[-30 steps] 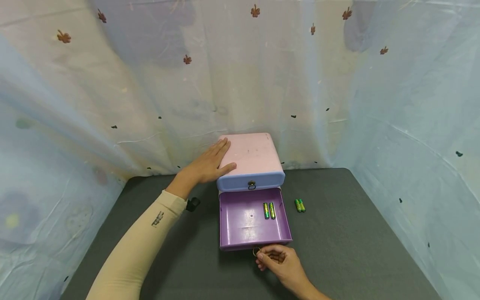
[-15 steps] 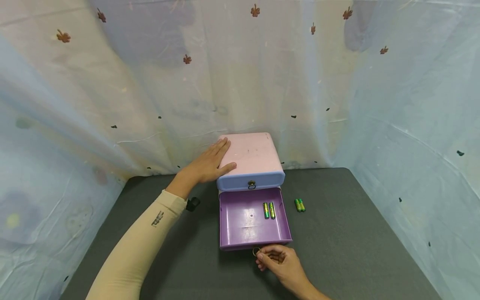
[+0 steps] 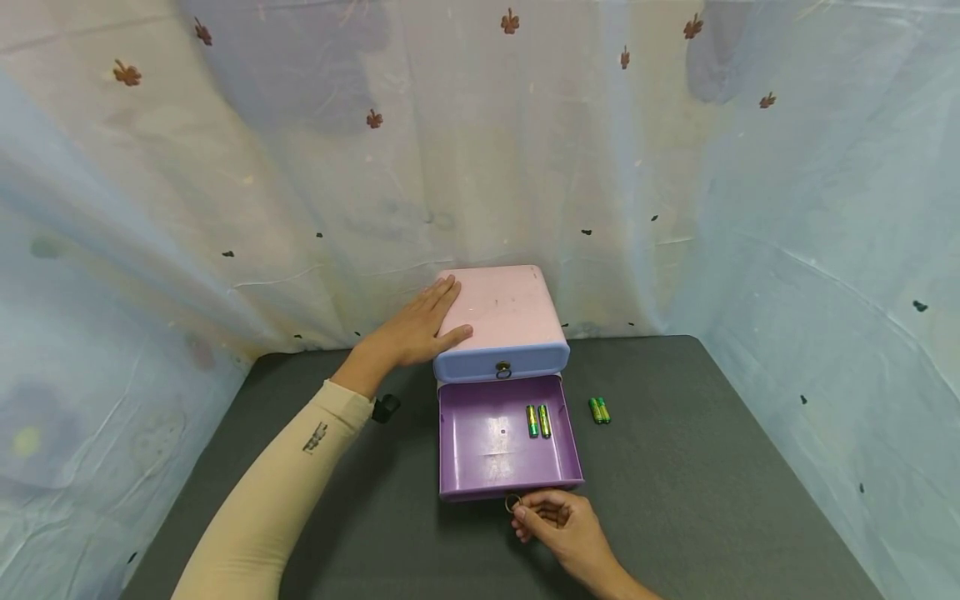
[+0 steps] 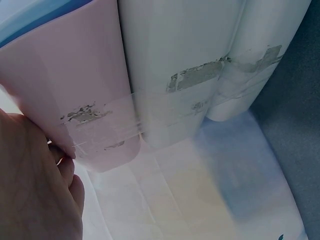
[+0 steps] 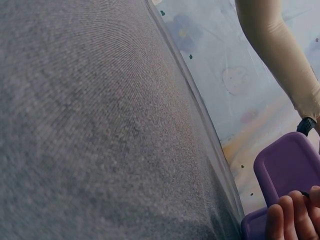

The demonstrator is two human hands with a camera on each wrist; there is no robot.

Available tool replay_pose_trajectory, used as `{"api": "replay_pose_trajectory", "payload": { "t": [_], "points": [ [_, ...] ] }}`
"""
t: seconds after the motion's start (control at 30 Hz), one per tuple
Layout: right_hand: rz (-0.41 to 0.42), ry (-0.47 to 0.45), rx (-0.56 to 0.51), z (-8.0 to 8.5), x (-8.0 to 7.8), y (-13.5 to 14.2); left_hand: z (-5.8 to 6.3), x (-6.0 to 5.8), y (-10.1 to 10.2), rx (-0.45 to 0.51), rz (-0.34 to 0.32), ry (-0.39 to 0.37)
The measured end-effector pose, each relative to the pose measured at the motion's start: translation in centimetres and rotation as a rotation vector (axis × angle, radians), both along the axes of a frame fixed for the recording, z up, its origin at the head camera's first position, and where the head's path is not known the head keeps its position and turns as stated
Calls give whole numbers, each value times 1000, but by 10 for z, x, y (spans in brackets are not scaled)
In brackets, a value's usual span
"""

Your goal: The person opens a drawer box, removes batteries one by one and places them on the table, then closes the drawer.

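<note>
A small drawer cabinet with a pink top [image 3: 498, 308] stands at the back of the table, its blue upper drawer [image 3: 480, 364] closed. Below that, the purple drawer [image 3: 480, 433] is pulled far out, with two green batteries [image 3: 538, 421] lying inside at the right. My left hand [image 3: 416, 329] rests flat on the left side of the pink top, fingers straight. At the purple drawer's front, my right hand [image 3: 562, 529] pinches the ring pull [image 3: 513, 503] between thumb and fingers. In the right wrist view its curled fingers [image 5: 295, 217] show before the purple front.
Two more green batteries [image 3: 599, 411] lie side by side on the dark table [image 3: 675, 475], right of the drawer. A patterned curtain [image 3: 480, 167] hangs close behind the cabinet and along both sides. Clear tape crosses the cabinet's stacked side panels [image 4: 170, 75].
</note>
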State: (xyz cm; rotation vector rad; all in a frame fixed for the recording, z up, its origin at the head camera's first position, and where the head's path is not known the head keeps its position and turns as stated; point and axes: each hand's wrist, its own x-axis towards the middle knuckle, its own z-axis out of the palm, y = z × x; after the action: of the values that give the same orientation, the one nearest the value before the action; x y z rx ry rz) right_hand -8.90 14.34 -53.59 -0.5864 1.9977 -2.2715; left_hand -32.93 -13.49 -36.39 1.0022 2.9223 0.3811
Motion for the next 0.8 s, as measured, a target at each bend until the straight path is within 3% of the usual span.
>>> {"api": "replay_pose_trajectory", "payload": {
  "t": [0.53, 0.8],
  "points": [
    [15, 26, -15, 2, 1, -1, 1, 1, 0, 7, -2, -2],
    [4, -15, 0, 0, 1, 0, -1, 1, 0, 10, -5, 5]
  ]
}}
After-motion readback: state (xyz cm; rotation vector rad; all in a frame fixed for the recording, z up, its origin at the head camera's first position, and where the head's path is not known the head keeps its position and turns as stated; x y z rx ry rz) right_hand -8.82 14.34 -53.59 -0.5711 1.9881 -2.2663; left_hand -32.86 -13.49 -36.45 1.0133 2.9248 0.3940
